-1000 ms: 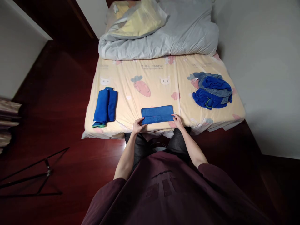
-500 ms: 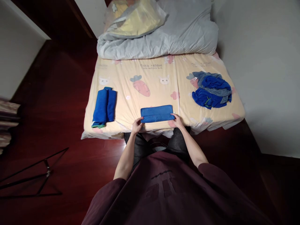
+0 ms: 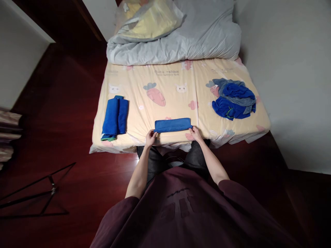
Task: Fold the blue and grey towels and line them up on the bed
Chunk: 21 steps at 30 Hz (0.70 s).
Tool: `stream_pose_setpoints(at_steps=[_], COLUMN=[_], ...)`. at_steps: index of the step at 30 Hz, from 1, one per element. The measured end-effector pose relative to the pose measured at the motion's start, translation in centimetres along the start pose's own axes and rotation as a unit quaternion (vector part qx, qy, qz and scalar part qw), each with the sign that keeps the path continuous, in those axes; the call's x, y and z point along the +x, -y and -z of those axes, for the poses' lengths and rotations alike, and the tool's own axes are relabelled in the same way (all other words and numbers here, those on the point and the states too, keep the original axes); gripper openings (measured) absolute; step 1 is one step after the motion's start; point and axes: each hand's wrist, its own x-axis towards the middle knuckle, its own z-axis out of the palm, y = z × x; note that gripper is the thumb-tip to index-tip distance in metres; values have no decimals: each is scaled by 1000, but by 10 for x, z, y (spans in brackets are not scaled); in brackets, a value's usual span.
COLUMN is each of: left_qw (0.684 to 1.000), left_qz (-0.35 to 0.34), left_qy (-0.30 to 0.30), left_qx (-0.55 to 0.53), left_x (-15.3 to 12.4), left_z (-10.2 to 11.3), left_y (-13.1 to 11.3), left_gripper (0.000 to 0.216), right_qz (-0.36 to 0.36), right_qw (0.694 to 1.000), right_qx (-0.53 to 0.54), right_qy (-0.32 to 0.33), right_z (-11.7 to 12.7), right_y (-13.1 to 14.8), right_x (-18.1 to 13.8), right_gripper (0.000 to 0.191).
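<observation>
A blue towel [image 3: 172, 125], folded into a narrow strip, lies near the front edge of the bed. My left hand [image 3: 150, 138] pinches its near left corner. At the near right corner my right hand [image 3: 195, 133] has thumb and fingers closed on the cloth. To the left rest folded blue towels [image 3: 115, 116], one with a green edge showing at the bottom. A crumpled heap of blue and grey cloths [image 3: 234, 100] with a white tag lies on the right side of the bed.
The bed [image 3: 170, 101] has a pale yellow sheet with carrots and rabbits. A grey quilt [image 3: 201, 41] is bunched at its far end. White wall [image 3: 289, 75] stands to the right; thin black stand legs [image 3: 51, 189] are on the floor at left.
The towel's near edge has been lifted and turned a little away from me, so the strip looks narrower. Both hands keep hold of its corners. The other cloths have not moved.
</observation>
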Motion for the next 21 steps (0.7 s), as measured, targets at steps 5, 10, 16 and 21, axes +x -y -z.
stream_pose_setpoints(at_steps=[5, 10, 16, 21], left_qw=[999, 994, 991, 987], left_qz=[5, 20, 23, 21], left_qy=[-15, -20, -30, -32], left_qx=[34, 101, 131, 157], left_x=[-1, -4, -7, -8], left_z=[0, -2, -1, -2], left_y=[-8, -19, -24, -25], left_gripper=[38, 36, 36, 35], right_qz=[-6, -19, -9, -16], right_qw=[998, 996, 998, 993], right_qx=[-65, -86, -66, -113], right_qy=[-4, -7, 12, 18], right_z=[3, 0, -1, 0], right_y=[8, 16, 11, 8], right_x=[-1, -2, -7, -7], right_gripper=[55, 63, 68, 65])
